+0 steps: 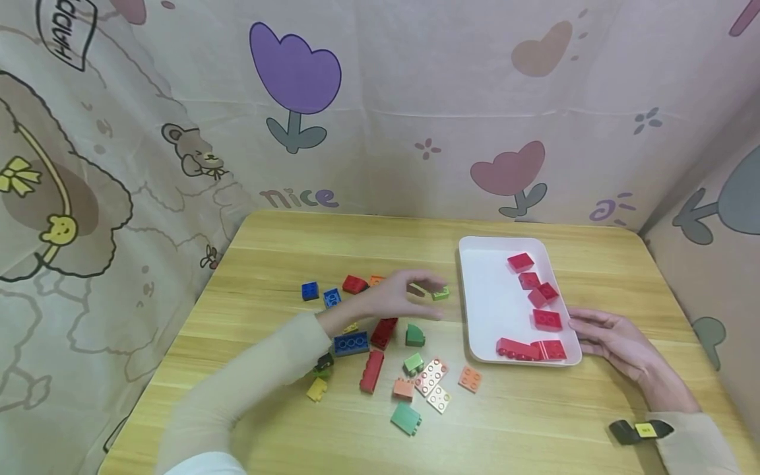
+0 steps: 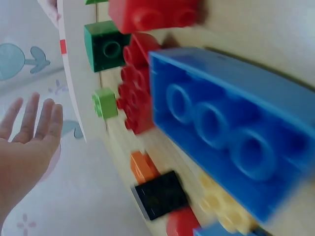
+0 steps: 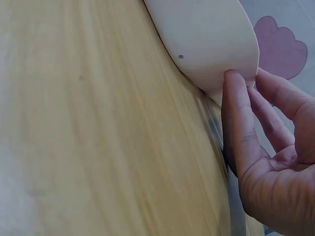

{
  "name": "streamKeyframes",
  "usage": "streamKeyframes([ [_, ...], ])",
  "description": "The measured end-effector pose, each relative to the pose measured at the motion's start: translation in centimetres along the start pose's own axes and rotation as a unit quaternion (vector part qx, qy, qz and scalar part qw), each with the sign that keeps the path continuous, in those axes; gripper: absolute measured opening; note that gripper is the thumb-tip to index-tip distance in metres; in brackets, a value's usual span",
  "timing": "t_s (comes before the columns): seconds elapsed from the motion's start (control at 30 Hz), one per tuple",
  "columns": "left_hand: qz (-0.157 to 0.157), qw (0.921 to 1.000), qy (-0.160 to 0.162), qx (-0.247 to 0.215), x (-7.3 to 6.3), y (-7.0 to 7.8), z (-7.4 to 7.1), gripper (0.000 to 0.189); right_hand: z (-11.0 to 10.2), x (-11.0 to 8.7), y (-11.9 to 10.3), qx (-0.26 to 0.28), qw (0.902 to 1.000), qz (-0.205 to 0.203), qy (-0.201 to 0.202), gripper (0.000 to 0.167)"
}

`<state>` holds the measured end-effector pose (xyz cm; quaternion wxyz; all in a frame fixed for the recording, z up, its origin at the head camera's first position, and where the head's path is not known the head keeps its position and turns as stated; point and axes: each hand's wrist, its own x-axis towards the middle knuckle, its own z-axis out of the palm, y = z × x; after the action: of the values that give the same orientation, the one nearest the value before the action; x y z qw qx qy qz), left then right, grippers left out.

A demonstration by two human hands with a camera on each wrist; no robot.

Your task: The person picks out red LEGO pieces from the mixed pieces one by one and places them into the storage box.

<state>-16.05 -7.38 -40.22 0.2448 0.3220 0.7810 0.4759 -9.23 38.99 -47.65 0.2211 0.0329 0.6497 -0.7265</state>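
My left hand (image 1: 400, 295) is over the scattered toy bricks, its thumb and fingers spread apart with nothing between them. Just past its fingertips lies a light green brick (image 1: 440, 293). In the left wrist view, the hand (image 2: 29, 142) shows extended fingers, and a big blue brick (image 2: 221, 118) fills the foreground beside a red brick (image 2: 135, 88). With its fingertips, my right hand (image 1: 617, 343) touches the right side of a white tray (image 1: 487, 297). The right wrist view has those fingers (image 3: 237, 118) against the tray's outer wall (image 3: 211, 44). Several red bricks (image 1: 547, 320) lie in the tray.
Left of and in front of the tray, bricks of many colours are spread on the wooden table (image 1: 522, 422), among them a teal brick (image 1: 406, 419), an orange brick (image 1: 470, 379) and a yellow brick (image 1: 317, 389). A printed cloth (image 1: 392, 79) hangs behind.
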Motion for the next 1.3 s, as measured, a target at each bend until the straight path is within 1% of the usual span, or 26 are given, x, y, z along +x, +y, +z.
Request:
streamKeyframes([
  [0.13, -0.048, 0.9981, 0.025, 0.028, -2.3, -0.6, -0.8, 0.074, 0.0, 0.1, 0.1, 0.003, 1.0000, -0.001, -0.005, 0.037],
  [0.27, -0.098, 0.9918, 0.060, 0.056, -4.3, -1.3, -1.1, 0.078, -0.1, 0.1, 0.0, 0.002, 1.0000, 0.001, -0.003, 0.038],
  [0.4, -0.121, 0.9863, 0.085, 0.073, -5.9, -1.8, -1.0, 0.076, 0.0, 0.0, -0.2, -0.003, 1.0000, 0.004, 0.004, 0.037],
  [0.5, -0.129, 0.9819, 0.106, 0.089, -6.5, -2.1, -0.7, 0.073, 0.0, 0.1, -0.3, -0.006, 0.9999, 0.005, 0.008, 0.036],
  [0.6, -0.156, 0.9735, 0.124, 0.111, -6.8, -2.0, -0.3, 0.072, 0.1, 0.0, -0.3, -0.006, 0.9999, 0.006, 0.008, 0.036],
  [0.7, -0.182, 0.9660, 0.133, 0.126, -6.8, -2.2, 0.3, 0.073, 0.0, 0.0, -0.3, -0.005, 0.9999, 0.006, 0.008, 0.037],
  [0.77, -0.190, 0.9630, 0.137, 0.133, -6.8, -2.4, 0.6, 0.072, 0.0, 0.1, -0.3, -0.006, 0.9999, 0.006, 0.007, 0.037],
  [0.87, -0.193, 0.9604, 0.140, 0.144, -6.7, -2.8, 0.9, 0.069, 0.0, 0.1, -0.3, -0.009, 0.9999, 0.008, 0.008, 0.036],
  [1.0, -0.193, 0.9591, 0.133, 0.159, -6.6, -3.5, 1.1, 0.068, -0.1, 0.1, -0.2, -0.012, 0.9998, 0.011, 0.008, 0.037],
  [1.2, -0.177, 0.9645, 0.107, 0.165, -6.4, -4.1, 1.0, 0.066, -0.1, 0.1, 0.0, -0.005, 0.9999, 0.006, 0.008, 0.037],
  [1.3, -0.171, 0.9659, 0.104, 0.165, -6.3, -4.2, 1.0, 0.066, 0.0, 0.1, 0.0, -0.002, 1.0000, 0.003, 0.007, 0.037],
])
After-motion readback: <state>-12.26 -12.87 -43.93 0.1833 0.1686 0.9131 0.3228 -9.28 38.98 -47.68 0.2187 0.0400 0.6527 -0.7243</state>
